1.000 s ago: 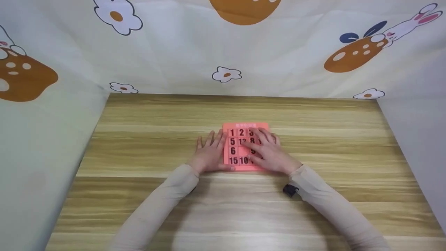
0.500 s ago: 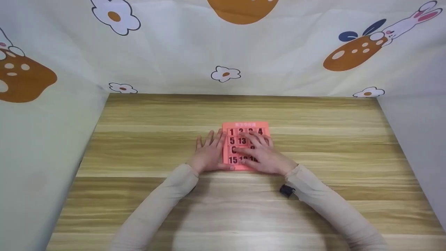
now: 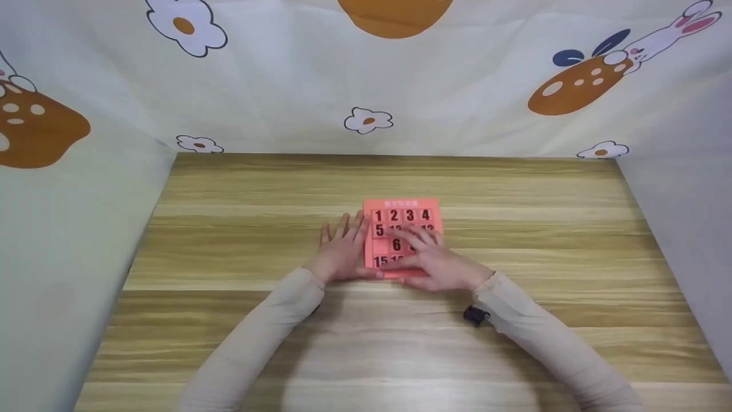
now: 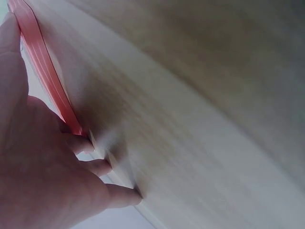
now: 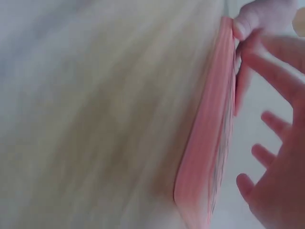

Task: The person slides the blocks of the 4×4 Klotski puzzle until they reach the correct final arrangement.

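Note:
A coral-pink sliding number puzzle [image 3: 401, 203] lies flat on the wooden table. Its top row reads 1, 2, 3, 4; the bare slot [image 3: 381, 246] is at the left of the third row, beside the 6 tile [image 3: 397, 245]. Along the left edge rests my left hand [image 3: 342, 256], fingers extended, with the thumb at the lower left corner. My right hand [image 3: 449, 267] is over the right and lower part, fingers spread and slightly bent, covering several tiles. In the right wrist view, this hand [image 5: 281, 162] hovers above the puzzle's face; fingertip contact is unclear.
The wooden table [image 3: 257, 189] extends around the puzzle on all sides. A printed cloth [image 3: 286, 86] with flowers and rabbits stands along the back, with pale side walls [image 3: 686, 189]. A small black object [image 3: 476, 315] sits at the right wrist.
The 6 tile has slid right by one place, so the bare slot is now at the left end of its row. My right hand has shifted lower; my left hand stays put.

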`<state>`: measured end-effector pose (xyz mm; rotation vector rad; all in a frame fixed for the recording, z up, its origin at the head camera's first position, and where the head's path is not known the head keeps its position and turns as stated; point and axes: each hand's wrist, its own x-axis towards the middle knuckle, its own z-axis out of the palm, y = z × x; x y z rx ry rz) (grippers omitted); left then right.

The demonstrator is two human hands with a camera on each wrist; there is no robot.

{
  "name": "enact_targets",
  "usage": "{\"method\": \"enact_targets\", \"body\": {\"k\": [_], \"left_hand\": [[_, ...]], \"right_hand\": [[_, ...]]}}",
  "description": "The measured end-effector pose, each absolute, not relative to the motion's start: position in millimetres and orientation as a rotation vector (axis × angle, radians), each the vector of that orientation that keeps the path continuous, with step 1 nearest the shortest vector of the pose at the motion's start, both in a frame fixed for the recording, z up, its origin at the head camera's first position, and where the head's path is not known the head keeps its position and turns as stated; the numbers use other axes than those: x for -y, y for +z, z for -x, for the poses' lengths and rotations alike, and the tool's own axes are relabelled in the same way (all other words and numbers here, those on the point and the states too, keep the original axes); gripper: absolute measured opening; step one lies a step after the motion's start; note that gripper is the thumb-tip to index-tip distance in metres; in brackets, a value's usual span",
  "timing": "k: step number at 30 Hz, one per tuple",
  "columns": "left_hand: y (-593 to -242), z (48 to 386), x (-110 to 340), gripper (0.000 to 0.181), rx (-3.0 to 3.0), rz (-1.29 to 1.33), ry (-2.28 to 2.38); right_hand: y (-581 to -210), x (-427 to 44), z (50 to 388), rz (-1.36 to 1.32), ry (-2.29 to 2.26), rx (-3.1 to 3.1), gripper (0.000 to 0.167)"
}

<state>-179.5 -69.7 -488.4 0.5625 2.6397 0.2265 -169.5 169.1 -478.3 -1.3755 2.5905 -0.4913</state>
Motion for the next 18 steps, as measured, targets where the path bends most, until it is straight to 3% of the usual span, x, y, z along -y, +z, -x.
{"method": "enact_targets", "body": {"k": [9, 18], "left_hand": [[-489.3, 180.7, 67.5, 0.121, -2.614, -0.537, 0.251], [-488.9, 179.8, 68.1, 0.123, -2.624, -0.529, 0.254]], "right_hand": [[-479.0, -167.3, 172.3, 1.303, -0.426, -2.705, 0.042], [-478.7, -184.5, 170.8, 1.357, -0.590, -2.677, 0.025]]}}
